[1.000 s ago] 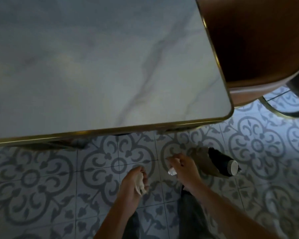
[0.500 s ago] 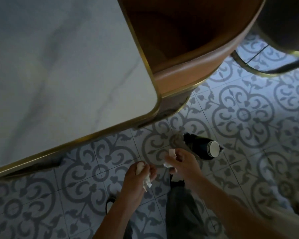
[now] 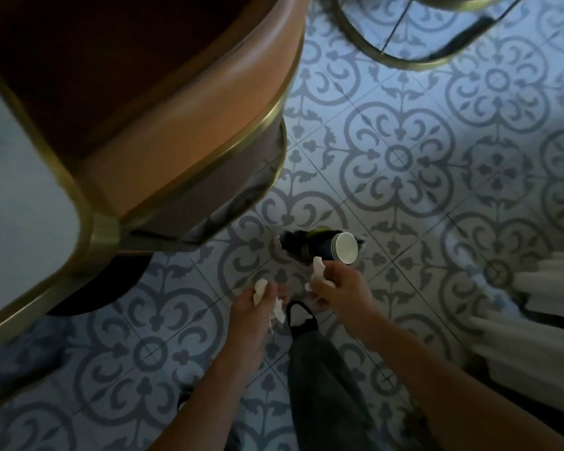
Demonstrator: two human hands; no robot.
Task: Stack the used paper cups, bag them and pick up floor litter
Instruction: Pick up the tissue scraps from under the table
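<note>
- Head view, right hand [image 3: 337,288]: grip clamped on a crumpled white paper scrap [image 3: 318,270]; fingers curled tight around it, the scrap's tip sticking out above the knuckles.
- Left hand [image 3: 258,307]: grip clamped on a second white paper wad [image 3: 260,289], with a loose end hanging out near the palm side.
- Both hands sit close together, not touching, low above the patterned tile floor [image 3: 404,151].
- Stack of dark paper cups [image 3: 334,250]: lies on its side on the floor just beyond the right hand, white inside of the open mouth facing right. The end away from the mouth sits in dark bag material [image 3: 295,244].
- No readable writing or brand shows on cups or paper.
- Dark trouser leg and shoe [image 3: 302,320] are below the hands.
- Counter [image 3: 10,203] with brass edge occupies the left; a brown padded chair [image 3: 176,125] stands beside it.
</note>
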